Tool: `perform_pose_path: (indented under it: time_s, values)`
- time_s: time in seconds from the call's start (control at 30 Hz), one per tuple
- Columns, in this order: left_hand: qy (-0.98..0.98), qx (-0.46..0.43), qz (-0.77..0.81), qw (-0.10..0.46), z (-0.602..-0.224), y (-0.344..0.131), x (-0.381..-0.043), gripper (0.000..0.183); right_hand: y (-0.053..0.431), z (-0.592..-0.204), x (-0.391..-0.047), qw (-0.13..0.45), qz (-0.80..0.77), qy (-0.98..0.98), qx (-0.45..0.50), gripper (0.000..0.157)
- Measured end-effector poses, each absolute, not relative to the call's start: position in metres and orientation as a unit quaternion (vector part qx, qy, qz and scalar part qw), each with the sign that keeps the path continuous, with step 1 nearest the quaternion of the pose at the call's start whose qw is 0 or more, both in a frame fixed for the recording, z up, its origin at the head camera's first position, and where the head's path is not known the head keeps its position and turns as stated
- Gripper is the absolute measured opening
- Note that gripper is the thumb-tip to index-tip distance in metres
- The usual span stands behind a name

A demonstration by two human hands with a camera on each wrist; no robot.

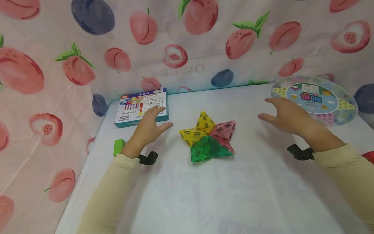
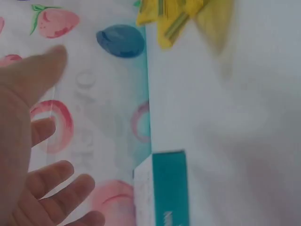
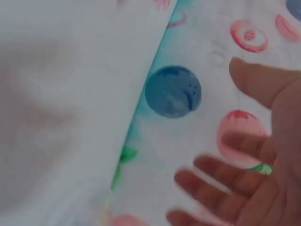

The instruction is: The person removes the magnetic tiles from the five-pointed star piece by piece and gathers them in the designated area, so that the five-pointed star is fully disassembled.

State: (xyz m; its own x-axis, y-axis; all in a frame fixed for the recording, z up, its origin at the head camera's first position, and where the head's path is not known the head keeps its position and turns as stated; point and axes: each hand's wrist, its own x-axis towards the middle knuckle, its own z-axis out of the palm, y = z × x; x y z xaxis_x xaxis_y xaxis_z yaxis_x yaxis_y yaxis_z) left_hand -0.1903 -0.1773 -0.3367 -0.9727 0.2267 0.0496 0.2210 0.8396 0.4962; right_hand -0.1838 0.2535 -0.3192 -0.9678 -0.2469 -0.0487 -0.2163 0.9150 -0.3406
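A star built of translucent magnetic tiles, yellow, pink and green, lies mid-table in the head view. Its yellow points show at the top of the left wrist view. My left hand hovers left of the star, overlapping the flat box in the head view, with thumb and fingers spread and nothing held. Over on the right, my right hand is held in the air by the round clear case. In the right wrist view the right hand's fingers are apart and relaxed, holding nothing.
A printed box with teal sides lies at the back left. Near the left wrist sits a green block. Something red shows at the right edge. A peach-patterned curtain hangs along the table's back and left.
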Motion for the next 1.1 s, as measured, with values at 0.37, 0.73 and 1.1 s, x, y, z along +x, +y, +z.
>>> perform_pose_path:
  time_s: [0.37,0.73,1.1]
  values:
    - [0.866,0.102,0.47,0.137,-0.397,-0.146,-0.188,0.066,0.213,-0.377,-0.19,0.144,-0.403,0.891,-0.151,0.052]
    - [0.842,0.09,0.499,0.187,-0.414,-0.131,-0.192,0.043,0.195,-0.397,-0.198,0.16,-0.457,0.864,-0.138,0.038]
    - [0.826,0.081,0.522,0.195,-0.42,-0.134,-0.195,0.041,0.193,-0.403,-0.202,0.132,-0.406,0.894,-0.135,0.031]
